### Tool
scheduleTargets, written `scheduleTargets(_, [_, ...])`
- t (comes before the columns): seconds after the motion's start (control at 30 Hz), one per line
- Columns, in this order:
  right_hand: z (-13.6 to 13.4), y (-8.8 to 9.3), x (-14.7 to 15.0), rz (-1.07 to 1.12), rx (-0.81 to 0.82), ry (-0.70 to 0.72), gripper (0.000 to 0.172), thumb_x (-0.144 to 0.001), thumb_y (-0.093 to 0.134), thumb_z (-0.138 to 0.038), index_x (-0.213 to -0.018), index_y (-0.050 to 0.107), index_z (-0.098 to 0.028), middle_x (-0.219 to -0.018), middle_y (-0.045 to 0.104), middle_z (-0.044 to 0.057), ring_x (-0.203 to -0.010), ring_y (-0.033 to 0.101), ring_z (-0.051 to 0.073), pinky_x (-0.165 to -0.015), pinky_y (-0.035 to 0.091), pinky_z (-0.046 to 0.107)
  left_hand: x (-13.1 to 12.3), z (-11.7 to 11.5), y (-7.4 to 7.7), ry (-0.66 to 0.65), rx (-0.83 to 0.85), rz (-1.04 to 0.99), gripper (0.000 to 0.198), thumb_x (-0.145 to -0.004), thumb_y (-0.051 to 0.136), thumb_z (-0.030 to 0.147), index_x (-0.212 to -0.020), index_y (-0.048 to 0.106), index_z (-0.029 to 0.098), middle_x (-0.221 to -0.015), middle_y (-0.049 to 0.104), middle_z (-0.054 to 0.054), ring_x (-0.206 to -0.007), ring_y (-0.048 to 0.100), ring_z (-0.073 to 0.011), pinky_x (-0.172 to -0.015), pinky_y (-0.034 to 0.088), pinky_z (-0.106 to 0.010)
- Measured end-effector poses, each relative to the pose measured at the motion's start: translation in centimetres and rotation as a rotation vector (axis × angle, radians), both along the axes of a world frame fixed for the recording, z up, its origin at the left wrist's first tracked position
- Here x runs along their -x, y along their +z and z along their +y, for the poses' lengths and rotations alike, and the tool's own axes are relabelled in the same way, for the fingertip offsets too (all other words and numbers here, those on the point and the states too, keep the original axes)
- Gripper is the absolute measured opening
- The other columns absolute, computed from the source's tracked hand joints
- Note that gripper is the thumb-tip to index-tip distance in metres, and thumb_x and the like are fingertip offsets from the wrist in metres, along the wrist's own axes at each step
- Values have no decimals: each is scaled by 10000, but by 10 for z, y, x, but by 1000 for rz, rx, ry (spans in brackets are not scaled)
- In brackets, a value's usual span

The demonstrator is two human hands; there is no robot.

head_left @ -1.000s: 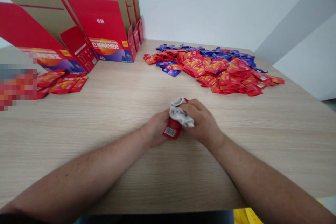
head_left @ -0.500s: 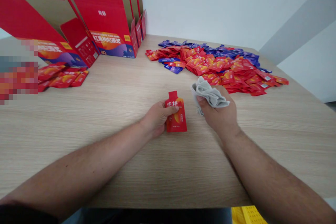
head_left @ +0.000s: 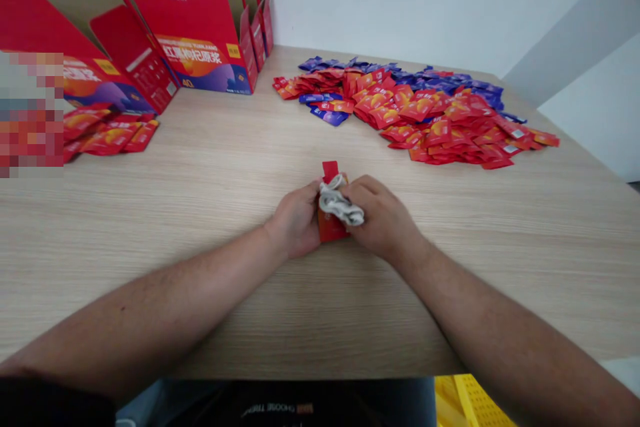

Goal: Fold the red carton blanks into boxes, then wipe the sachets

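Observation:
My left hand [head_left: 299, 221] grips a small red pouch [head_left: 331, 229] by its left side, above the table. A crumpled grey-white cloth [head_left: 341, 205] is bunched in my right hand [head_left: 383, 217] and lies over the front of the pouch, covering most of its print. The pouch's narrow red top tab shows above the cloth. Beyond my hands spreads a heap of red pouches [head_left: 425, 110], with blue-purple pouches [head_left: 453, 83] mostly along its back.
Tall open cartons [head_left: 200, 63] in red and brown stand at the back left against the wall. A smaller group of red pouches [head_left: 113, 135] lies before them, beside a blurred-out patch. Something yellow and perforated [head_left: 477, 403] shows below the table's front edge.
My right hand has moved left, bringing the cloth from beside the pouch onto its front. My left hand keeps its hold. The view has tipped slightly downward.

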State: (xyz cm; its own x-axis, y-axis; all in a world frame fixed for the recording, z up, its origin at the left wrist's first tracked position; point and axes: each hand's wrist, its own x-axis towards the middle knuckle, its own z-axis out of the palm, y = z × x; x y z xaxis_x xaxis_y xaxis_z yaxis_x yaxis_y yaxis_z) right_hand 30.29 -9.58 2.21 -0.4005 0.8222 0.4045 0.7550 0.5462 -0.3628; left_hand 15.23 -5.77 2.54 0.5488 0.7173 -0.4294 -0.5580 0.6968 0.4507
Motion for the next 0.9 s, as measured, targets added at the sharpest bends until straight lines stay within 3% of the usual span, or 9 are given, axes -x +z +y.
scheduleTargets(0.07, [1,-2,-1,5,-11,-18,130,-949,597,-204,-1035,693,-193,-992,677,103,-948,598,242,-868,504,363,1,3,-1,5,-3,6,398,-1056,381,322,-1085,726,124,-962,763,-113,-914,740,-243,-894,595,-408])
scheduleTargets(0.17, [3,-6,0,-54,12,173,133,-937,633,-225,-1053,694,-204,-995,676,88,-945,598,236,-886,497,360,4,6,-2,18,5,43,393,-1058,382,345,-1092,719,145,-956,765,-96,-912,745,-233,-899,598,-398])
scheduleTargets(0.3, [7,-9,-2,49,12,-11,157,-938,600,-172,-1067,683,-203,-999,675,92,-966,599,236,-885,498,349,8,10,-3,21,-66,8,374,-1060,375,346,-1069,707,174,-963,761,-73,-911,742,-225,-916,594,-414])
scheduleTargets(0.43, [6,-8,-2,12,43,174,129,-928,632,-214,-1046,685,-212,-996,665,80,-945,602,232,-863,505,350,12,16,-2,66,-76,73,354,-1055,406,367,-1151,690,178,-945,754,-74,-906,744,-233,-898,598,-425])
scheduleTargets(0.57, [4,-8,2,94,15,81,128,-925,613,-182,-1033,674,-214,-992,680,76,-957,600,227,-864,507,349,13,16,1,81,-107,67,367,-1058,413,370,-1277,660,210,-957,746,-55,-912,741,-221,-913,598,-430])
scheduleTargets(0.7, [1,-5,4,12,29,197,111,-929,639,-210,-1027,691,-211,-973,662,72,-930,600,220,-860,509,346,8,6,0,42,-67,90,370,-1065,412,392,-1282,662,228,-991,748,-56,-926,741,-220,-899,605,-417])
scheduleTargets(0.83, [5,-1,-2,123,-86,-94,138,-943,621,-213,-1057,697,-217,-969,654,75,-942,611,221,-829,513,334,-2,-10,-7,-144,-52,32,355,-1060,428,434,-1088,690,197,-994,742,-79,-918,733,-221,-842,622,-384])
scheduleTargets(0.9, [11,0,-11,126,-136,-142,163,-933,633,-236,-1080,702,-220,-976,656,76,-935,618,222,-808,515,332,-5,-17,-10,-204,-62,94,314,-1035,493,465,-1054,670,206,-993,731,-79,-852,727,-217,-756,634,-383])
